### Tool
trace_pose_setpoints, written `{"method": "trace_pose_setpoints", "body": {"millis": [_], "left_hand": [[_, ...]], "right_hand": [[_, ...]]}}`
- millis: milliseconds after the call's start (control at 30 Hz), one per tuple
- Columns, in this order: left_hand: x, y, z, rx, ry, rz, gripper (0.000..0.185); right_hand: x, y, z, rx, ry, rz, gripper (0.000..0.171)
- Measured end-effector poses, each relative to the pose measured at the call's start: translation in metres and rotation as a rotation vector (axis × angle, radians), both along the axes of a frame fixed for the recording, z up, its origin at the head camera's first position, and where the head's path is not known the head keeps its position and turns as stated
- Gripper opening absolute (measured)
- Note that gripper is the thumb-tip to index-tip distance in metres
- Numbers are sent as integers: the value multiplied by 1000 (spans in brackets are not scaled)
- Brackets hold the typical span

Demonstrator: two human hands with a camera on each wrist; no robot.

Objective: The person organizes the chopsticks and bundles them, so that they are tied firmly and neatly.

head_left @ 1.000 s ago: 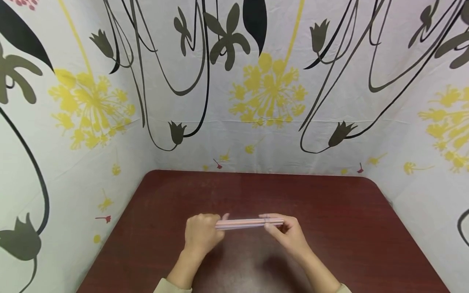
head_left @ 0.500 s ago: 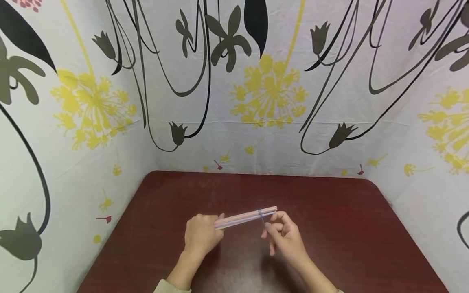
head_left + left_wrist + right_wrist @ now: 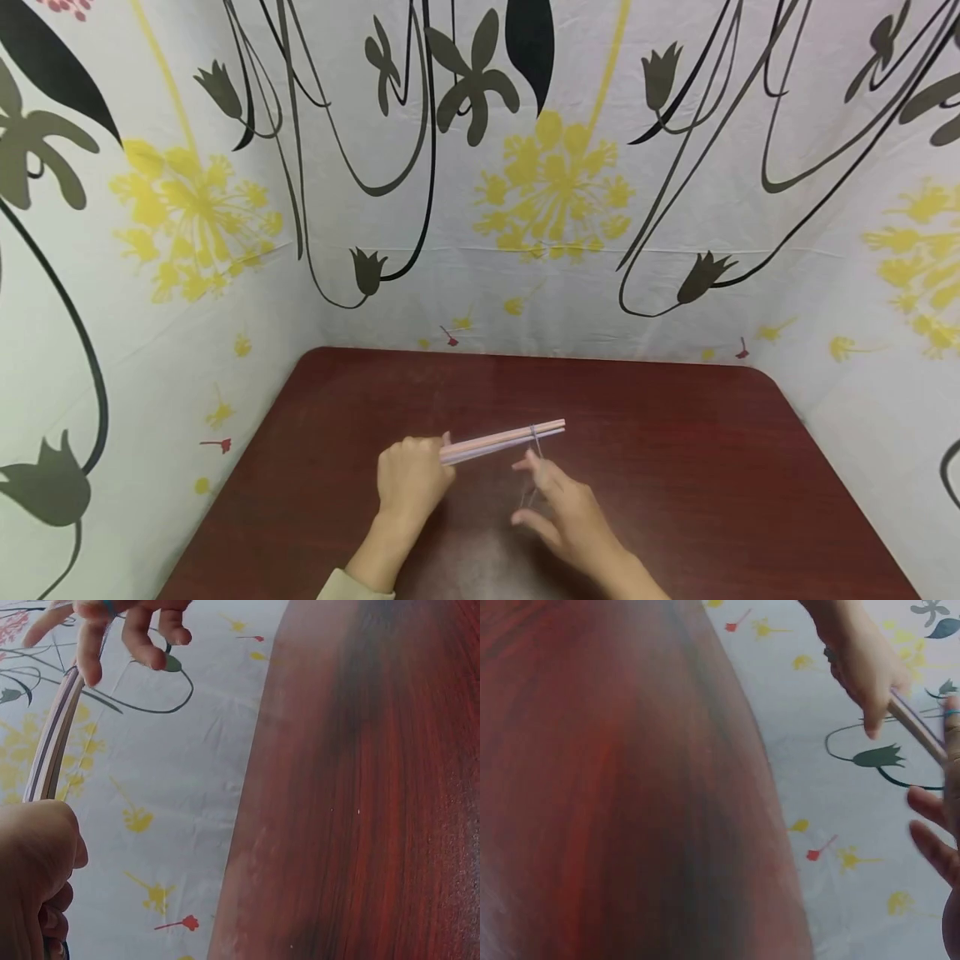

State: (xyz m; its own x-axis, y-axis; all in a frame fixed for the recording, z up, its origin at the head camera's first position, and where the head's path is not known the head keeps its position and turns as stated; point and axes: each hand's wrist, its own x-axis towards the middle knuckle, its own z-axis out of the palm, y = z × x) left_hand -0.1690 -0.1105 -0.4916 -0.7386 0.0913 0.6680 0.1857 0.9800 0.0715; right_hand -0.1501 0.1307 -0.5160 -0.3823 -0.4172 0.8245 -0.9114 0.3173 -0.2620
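Pink sticks (image 3: 501, 440), bundled side by side, are held above the dark red table (image 3: 675, 467), slanting slightly upward toward the right. The left hand (image 3: 411, 481) is curled around the left end of the bundle, fingers wrapped closed on it; the same grip is seen at the lower left of the left wrist view, where the sticks (image 3: 52, 739) run up and away from the fist (image 3: 34, 877). A thin rubber band (image 3: 534, 467) is looped around the bundle near its right end and is stretched downward from it to the right hand (image 3: 558, 512). The right hand is spread, fingers extended and apart, with the band hooked on one finger; a blue band is seen around a fingertip (image 3: 952, 712) in the right wrist view. The right hand is placed just below and in front of the right end of the sticks. A white cloth (image 3: 555, 183) printed with yellow flowers and dark stems is hung behind and beside the table.
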Motion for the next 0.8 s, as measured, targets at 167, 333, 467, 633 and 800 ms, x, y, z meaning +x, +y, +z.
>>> {"method": "trace_pose_setpoints", "body": {"millis": [167, 333, 467, 633, 800], "left_hand": [[0, 1, 1, 25, 17, 21, 45], [1, -1, 2, 21, 42, 19, 41], [2, -5, 1, -25, 55, -42, 45], [0, -9, 1, -81, 81, -158, 55], [-4, -7, 3, -58, 240, -201, 48]], "right_hand": [[10, -9, -6, -337, -364, 281, 83], [21, -12, -7, -635, -857, 534, 57], [15, -4, -2, -835, -1023, 710, 52], [-1, 12, 11, -847, -1055, 749, 50], [-8, 22, 26, -571, -852, 377, 26]]}}
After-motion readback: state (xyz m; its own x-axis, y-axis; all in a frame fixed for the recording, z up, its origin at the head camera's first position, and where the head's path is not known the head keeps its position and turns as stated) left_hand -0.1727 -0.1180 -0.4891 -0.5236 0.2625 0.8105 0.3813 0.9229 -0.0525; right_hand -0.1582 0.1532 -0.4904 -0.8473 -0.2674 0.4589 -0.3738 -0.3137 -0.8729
